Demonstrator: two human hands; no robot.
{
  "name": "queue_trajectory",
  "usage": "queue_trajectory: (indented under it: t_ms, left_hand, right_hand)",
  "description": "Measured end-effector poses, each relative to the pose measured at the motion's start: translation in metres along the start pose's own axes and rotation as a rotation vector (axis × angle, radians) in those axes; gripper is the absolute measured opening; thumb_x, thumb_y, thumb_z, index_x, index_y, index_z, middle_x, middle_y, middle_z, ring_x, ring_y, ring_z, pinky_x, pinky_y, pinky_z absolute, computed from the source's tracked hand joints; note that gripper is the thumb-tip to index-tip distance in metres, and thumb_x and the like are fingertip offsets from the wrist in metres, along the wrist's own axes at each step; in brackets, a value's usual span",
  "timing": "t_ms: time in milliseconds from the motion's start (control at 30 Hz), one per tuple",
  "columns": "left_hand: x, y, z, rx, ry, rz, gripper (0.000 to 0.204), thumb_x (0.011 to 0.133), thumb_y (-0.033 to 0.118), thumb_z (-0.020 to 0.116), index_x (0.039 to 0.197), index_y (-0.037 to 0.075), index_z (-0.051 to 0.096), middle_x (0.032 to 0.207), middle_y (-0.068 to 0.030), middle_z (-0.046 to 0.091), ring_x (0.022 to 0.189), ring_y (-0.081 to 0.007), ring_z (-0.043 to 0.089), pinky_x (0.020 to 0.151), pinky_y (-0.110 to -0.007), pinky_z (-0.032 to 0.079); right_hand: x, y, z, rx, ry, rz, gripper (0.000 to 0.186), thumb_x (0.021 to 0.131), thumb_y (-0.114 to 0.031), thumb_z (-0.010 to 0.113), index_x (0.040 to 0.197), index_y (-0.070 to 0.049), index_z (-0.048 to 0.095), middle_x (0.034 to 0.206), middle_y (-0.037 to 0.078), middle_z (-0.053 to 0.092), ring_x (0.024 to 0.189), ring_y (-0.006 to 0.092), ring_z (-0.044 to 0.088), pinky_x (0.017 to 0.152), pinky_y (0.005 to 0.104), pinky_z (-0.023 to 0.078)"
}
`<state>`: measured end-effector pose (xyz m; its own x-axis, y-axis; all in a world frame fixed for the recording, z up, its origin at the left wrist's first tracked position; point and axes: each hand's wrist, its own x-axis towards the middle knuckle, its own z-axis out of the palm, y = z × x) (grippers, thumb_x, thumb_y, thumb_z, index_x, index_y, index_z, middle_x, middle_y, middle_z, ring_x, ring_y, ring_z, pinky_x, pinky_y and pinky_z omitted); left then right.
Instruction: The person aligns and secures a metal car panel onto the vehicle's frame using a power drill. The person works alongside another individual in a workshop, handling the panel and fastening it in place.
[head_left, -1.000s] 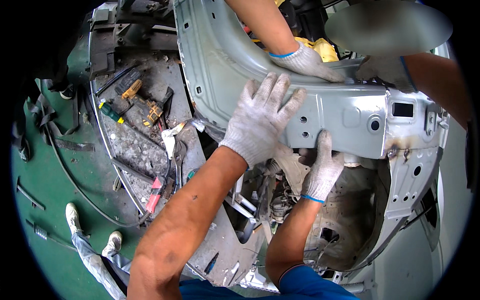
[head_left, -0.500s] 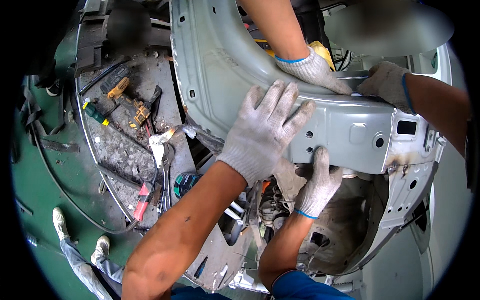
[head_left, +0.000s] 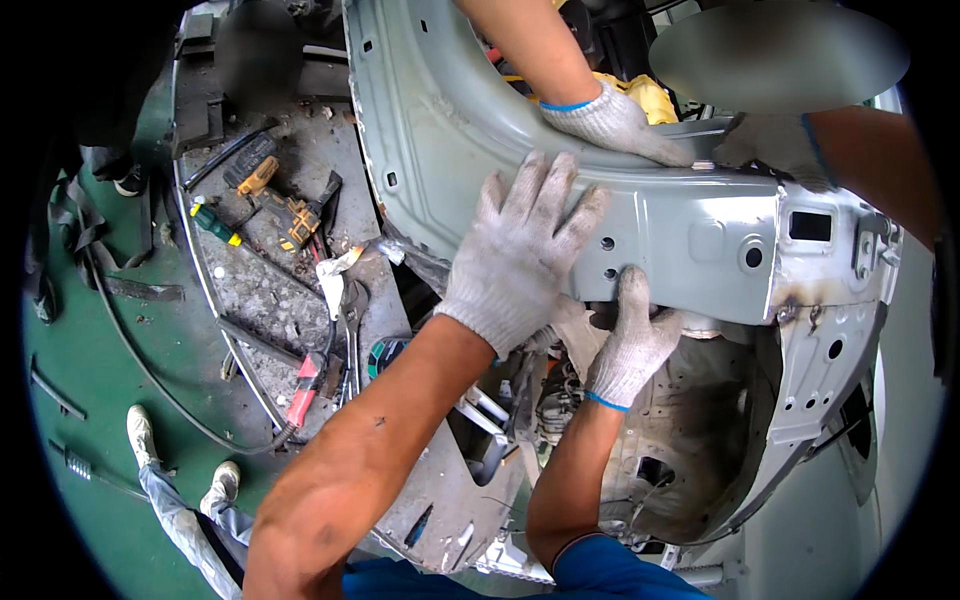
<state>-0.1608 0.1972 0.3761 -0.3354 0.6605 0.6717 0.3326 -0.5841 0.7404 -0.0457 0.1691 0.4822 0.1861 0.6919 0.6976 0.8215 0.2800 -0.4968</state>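
A light grey-green metal car body panel [head_left: 690, 230] curves across the middle, with round holes in its front face. Palm down and fingers spread, my left hand [head_left: 525, 240] rests flat on it in a knitted white glove. Lower and to the right, my gloved right hand [head_left: 632, 350] grips the panel's lower edge, thumb on the front face, other fingers mostly hidden behind. From the far side another person's gloved hand [head_left: 615, 125] presses along the panel's upper edge. That person's other gloved hand [head_left: 775, 150] is at the upper right end, partly in shadow.
A worn metal platform [head_left: 270, 310] on the left bears a yellow-black cordless power tool [head_left: 275, 200], an adjustable wrench [head_left: 353, 310] and a red-handled tool [head_left: 305, 390]. Below the panel gapes a dirty wheel-arch cavity [head_left: 690, 430]. Someone's feet [head_left: 141, 430] show at lower left.
The view has shifted slightly, so the panel appears a little higher and the platform further right. All hands keep about the same places on the panel.
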Motion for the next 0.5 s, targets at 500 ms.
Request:
queue_trajectory:
  t_ms: [500]
  left_hand:
    - [-0.018,0.037,-0.007,0.069,-0.148,-0.188,0.111,0.071,0.037,0.090,0.161,0.008,0.032,0.164,-0.0317,0.027,0.148,-0.0552,0.030,0.122,-0.057,0.032]
  right_hand:
    - [-0.004,-0.019,-0.013,-0.030,-0.064,0.030,0.072,0.079,-0.022,0.090,0.126,0.014,0.049,0.121,0.024,0.065,0.107,0.0284,0.066,0.097,0.0420,0.054]
